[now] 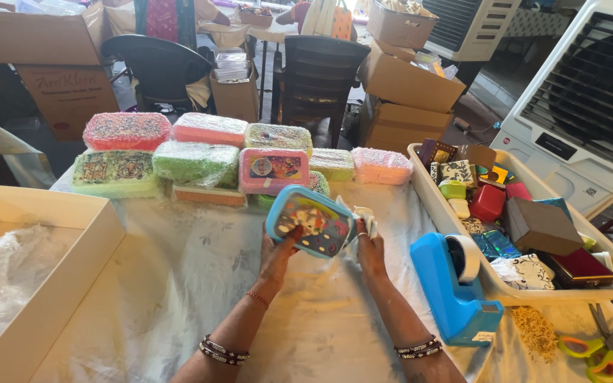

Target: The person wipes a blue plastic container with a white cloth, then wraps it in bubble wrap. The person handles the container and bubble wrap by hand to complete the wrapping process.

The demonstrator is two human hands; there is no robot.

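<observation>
Blue-rimmed lunch box (pixel 309 220) with a colourful picture lid is held tilted above the middle of the cloth-covered counter (pixel 179 284), between two bare hands. Going left to right: a large open cardboard box (pixel 72 269) with clear plastic inside sits at the counter's left edge; behind, along the far edge, a row of similar boxes wrapped in bubble film (pixel 200 159) lies stacked in pink, green and orange. The left hand (pixel 278 252) is clamped on the lunch box's lower left corner, thumb on the lid. The right hand (pixel 369 245) grips its right end together with a scrap of white wrapping (pixel 365 216). Further right stand a blue tape dispenser (pixel 455 284), a white tray (pixel 455 227) of small gift boxes at the right edge, and scissors (pixel 604 347) at the near right corner. Judging by this, wrapping is just starting; next the sheet would need drawing around the box.
</observation>
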